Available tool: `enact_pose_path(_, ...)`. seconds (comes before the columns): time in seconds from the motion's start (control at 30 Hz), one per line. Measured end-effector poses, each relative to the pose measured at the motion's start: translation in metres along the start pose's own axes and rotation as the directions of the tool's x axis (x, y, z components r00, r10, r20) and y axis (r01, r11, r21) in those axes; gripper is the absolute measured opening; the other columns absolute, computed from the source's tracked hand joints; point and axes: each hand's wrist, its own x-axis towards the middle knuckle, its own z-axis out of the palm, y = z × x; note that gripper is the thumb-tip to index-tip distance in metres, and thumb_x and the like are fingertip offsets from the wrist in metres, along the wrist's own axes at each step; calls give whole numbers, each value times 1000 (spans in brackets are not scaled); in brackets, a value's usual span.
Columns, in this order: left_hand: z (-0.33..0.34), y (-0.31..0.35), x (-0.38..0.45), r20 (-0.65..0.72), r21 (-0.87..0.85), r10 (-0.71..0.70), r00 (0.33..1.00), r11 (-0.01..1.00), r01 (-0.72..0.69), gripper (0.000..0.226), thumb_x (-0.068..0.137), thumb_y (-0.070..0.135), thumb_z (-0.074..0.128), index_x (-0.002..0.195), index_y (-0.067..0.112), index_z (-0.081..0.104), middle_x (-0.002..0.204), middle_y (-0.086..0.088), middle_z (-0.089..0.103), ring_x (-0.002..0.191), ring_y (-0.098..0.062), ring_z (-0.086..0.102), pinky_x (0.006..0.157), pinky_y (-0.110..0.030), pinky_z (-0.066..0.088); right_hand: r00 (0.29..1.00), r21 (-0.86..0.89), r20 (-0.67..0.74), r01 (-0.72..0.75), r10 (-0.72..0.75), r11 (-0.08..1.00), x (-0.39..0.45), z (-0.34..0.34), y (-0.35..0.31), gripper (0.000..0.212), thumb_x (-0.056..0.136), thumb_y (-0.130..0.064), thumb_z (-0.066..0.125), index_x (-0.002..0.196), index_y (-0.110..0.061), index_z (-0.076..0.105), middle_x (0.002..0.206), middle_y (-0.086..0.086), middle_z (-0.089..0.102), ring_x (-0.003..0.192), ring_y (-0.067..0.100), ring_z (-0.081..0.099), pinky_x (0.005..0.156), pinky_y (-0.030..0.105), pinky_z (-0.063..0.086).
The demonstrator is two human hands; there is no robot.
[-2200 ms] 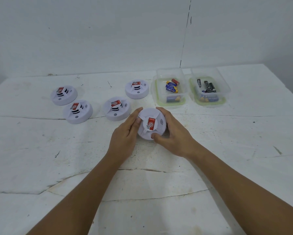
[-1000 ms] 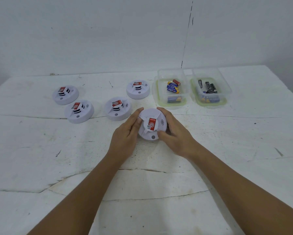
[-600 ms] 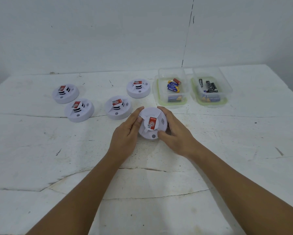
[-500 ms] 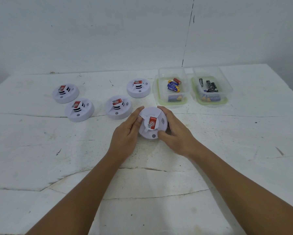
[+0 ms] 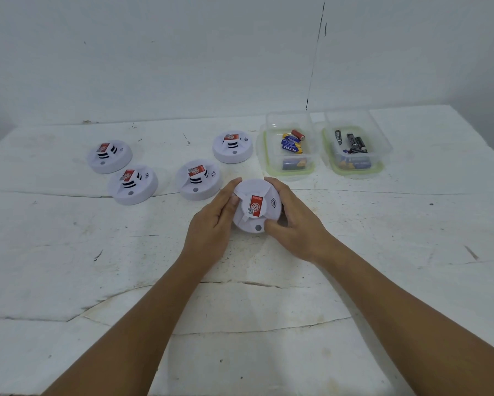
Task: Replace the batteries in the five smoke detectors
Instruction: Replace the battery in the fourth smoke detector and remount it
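In the head view, the left hand [image 5: 211,224] and the right hand [image 5: 297,224] both grip one smoke detector [image 5: 255,205] (white, with a red label) on the tabletop [image 5: 68,267]; four other detectors [image 5: 199,178] lie to its left, and two clear boxes of batteries [image 5: 292,142] stand behind.

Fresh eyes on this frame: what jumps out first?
Two bare hands, left hand and right hand, grip a round white smoke detector with a red label at the centre of the cracked white table. Four more round white smoke detectors sit behind it to the left. Behind it to the right stand two clear plastic tubs: one with blue and yellow batteries, one with black batteries.
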Motion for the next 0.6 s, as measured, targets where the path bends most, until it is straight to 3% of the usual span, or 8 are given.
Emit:
enact_pose_path(0.3,-1,0,0,1,-4,-19,1000,1000,19,42,111,43,37,152,43,46,147,25,55,114,31,46,91,3,37,1000,14,-10,1,0,1000,0,0,-1,71,75,-42,61,137,-60,30,131,-34,51,124,3,53,100,45,52)
enact_pose_path(0.6,-1,1,-1,2,3,-11,1000,1000,11,42,112,41,37,152,42,47,145,25,55,110,32,46,86,4,37,1000,15,-2,-19,19,1000,-1,0,-1,79,71,-49,56,145,-52,29,133,-32,50,126,1,51,103,42,50)
